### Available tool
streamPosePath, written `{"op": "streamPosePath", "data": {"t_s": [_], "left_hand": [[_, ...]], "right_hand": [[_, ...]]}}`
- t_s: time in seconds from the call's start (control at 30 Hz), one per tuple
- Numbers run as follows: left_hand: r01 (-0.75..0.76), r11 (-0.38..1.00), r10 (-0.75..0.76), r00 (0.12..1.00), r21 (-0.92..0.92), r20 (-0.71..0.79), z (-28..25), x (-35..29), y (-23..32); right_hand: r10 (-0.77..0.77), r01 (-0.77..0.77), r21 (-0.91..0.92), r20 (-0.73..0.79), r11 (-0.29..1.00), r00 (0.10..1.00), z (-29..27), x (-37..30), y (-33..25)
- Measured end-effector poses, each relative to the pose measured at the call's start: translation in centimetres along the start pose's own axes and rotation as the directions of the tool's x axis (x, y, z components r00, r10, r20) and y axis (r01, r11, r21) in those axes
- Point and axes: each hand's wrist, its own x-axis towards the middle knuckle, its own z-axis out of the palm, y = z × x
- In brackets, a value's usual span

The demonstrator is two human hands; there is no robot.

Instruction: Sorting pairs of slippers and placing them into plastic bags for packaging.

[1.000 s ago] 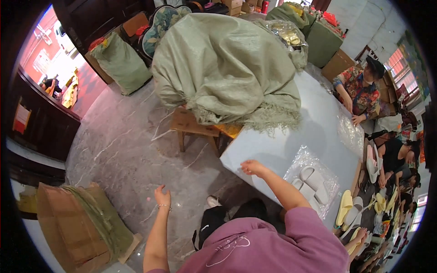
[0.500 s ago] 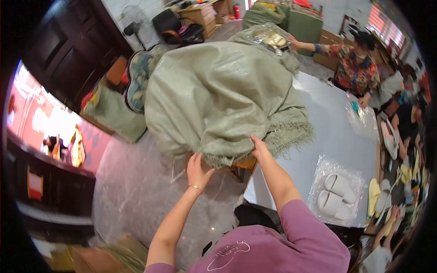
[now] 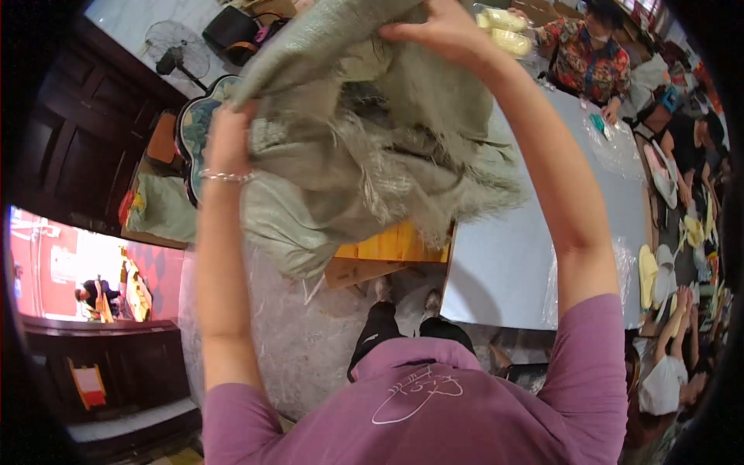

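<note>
A large grey-green woven sack (image 3: 287, 167) with frayed edges fills the upper middle, its mouth lifted and gaping toward me with a dark inside. My left hand (image 3: 230, 139), with a bracelet at the wrist, is closed on the sack's raised left edge and somewhat blurred. Higher up and to the right, my right hand (image 3: 449, 35) grips the raised rim, the thumb on the near side and the other fingers partly cut off by the picture's edge. Under the sack shows a yellow-orange wooden surface (image 3: 395, 242).
On my right is a pale table (image 3: 504, 263) with a clear plastic bag (image 3: 616, 147). Beyond it sit yellow slippers (image 3: 648, 267) and several people. Across the table a person in a flowered shirt (image 3: 585, 62) holds packed yellow slippers (image 3: 508, 35). A cushioned chair (image 3: 194, 128) and fan stand left.
Both my hands have risen, lifting the sack's near edge up and away so its mouth gapes. My view has shifted, and my right arm now covers the bagged white slippers.
</note>
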Motion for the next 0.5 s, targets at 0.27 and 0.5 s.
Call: {"op": "streamPosePath", "data": {"t_s": [0.27,0.5], "left_hand": [[0.387,0.918,-0.374,0.917,-0.084,0.136,-2.7,-2.6,-2.7],[-0.355,0.732,0.222,0.931,0.581,0.290,-11.5,4.2,-5.9]], "right_hand": [[0.534,-0.551,-0.069,0.374,0.831,0.758,16.3,-11.3,3.2],[0.825,-0.473,0.740,-0.193,0.478,0.530,14.2,-18.0,4.1]]}}
